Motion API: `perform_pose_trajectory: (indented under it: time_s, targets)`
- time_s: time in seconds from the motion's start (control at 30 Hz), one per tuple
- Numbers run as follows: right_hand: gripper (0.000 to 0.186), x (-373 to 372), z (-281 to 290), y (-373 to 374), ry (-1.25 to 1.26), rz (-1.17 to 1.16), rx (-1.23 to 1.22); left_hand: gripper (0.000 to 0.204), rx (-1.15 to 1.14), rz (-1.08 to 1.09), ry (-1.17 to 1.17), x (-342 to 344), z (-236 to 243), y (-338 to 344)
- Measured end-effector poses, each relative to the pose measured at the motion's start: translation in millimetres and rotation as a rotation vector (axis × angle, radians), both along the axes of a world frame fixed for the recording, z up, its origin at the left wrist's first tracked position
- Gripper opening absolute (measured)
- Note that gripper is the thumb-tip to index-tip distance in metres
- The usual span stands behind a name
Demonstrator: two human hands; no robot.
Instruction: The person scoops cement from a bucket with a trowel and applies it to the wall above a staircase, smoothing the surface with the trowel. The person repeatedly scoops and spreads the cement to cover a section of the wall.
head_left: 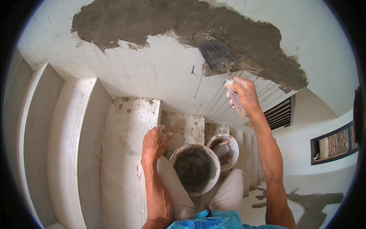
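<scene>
My right hand [246, 95] is wrapped round the pale handle of a trowel [217, 55]. The trowel's broad, grey-smeared blade lies against the white wall, over the lower edge of a long patch of wet grey mortar [160, 21]. My left hand [154, 143] is near my left knee, fingers loosely bent, with nothing seen in it. Between my legs stands a round bucket [216, 168] with grey mortar inside. Just beyond it, to the right, a smaller whitish bucket [235, 150] has a tool with a light handle [221, 144] in it.
Stairs run along the foot of the wall, with steps [85, 141] rising at the left and others dropping away at the right. Splashes mark the nearer treads. A slatted opening [281, 114] and a dark-framed window [333, 144] are at the right. Grey patches [316, 204] mark the surface below.
</scene>
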State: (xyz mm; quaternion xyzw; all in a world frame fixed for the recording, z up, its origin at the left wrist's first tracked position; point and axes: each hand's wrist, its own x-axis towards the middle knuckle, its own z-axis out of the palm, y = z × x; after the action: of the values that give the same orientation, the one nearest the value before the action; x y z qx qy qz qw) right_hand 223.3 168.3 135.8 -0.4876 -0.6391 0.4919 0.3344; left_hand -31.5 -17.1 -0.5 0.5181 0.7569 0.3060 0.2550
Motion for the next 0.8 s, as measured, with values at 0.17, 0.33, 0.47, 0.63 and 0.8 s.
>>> perform_pose_trajectory:
  time_s: [0.17,0.33,0.47,0.63,0.8]
  targets:
    - [0.028,28,-7,-1,0.036,-0.020,-0.025,0.041,0.000,-0.007,0.010,0,-2,-1]
    - [0.032,39,-6,11,0.034,0.013,0.007,0.041,-0.001,-0.011,0.017,1,-1,7]
    - [0.033,53,-8,23,0.053,0.032,-0.043,0.043,-0.029,-0.011,0.006,0,3,7]
    - [0.035,70,-2,25,-0.035,0.033,-0.004,0.044,-0.086,-0.002,-0.036,2,12,8]
    - [0.035,70,6,0,-0.093,-0.055,0.001,0.044,-0.043,-0.011,-0.023,1,8,7]
